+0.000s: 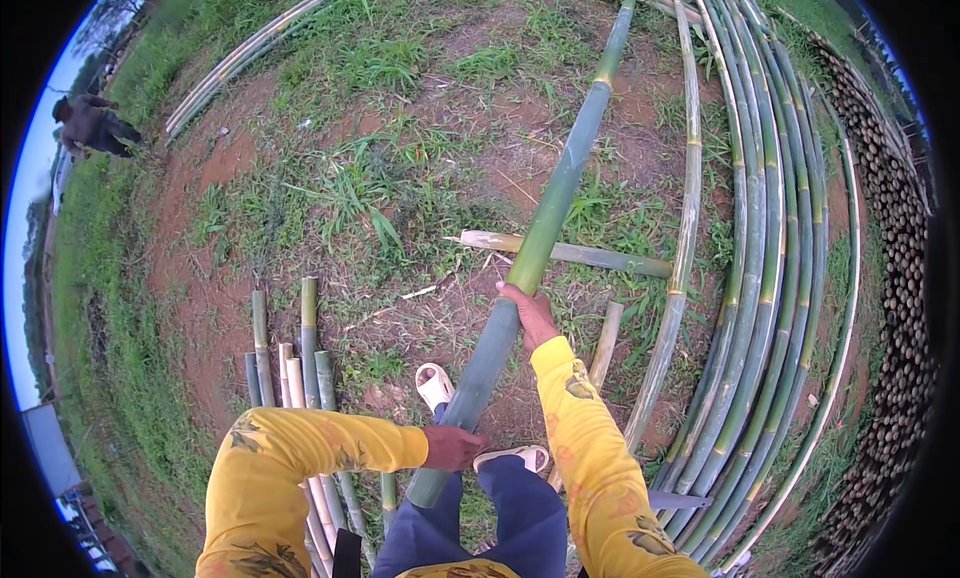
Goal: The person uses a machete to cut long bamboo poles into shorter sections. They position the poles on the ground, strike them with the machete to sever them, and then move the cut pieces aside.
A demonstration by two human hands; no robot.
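Observation:
A long, thick green bamboo pole [562, 183] slants from my legs up toward the far right. Near its close end, my left hand [455, 447] is wrapped round the pole from the left side. Farther up, beside a joint, my right hand [530, 316] grips the same pole from the right; its thumb lies over the top. The near cut end of the pole hangs over my left leg. Beneath the pole, a short bamboo piece [610, 260] lies crosswise on the ground. By my right forearm a flat grey blade [678, 500] shows, partly hidden by the sleeve.
Several long bamboo poles [768, 238] lie side by side on the right, with a large stack of poles [890, 248] beyond. Shorter bamboo lengths [310, 328] lie at my left. More poles [250, 53] lie at the far left. Another person [95, 126] stands on the grass there.

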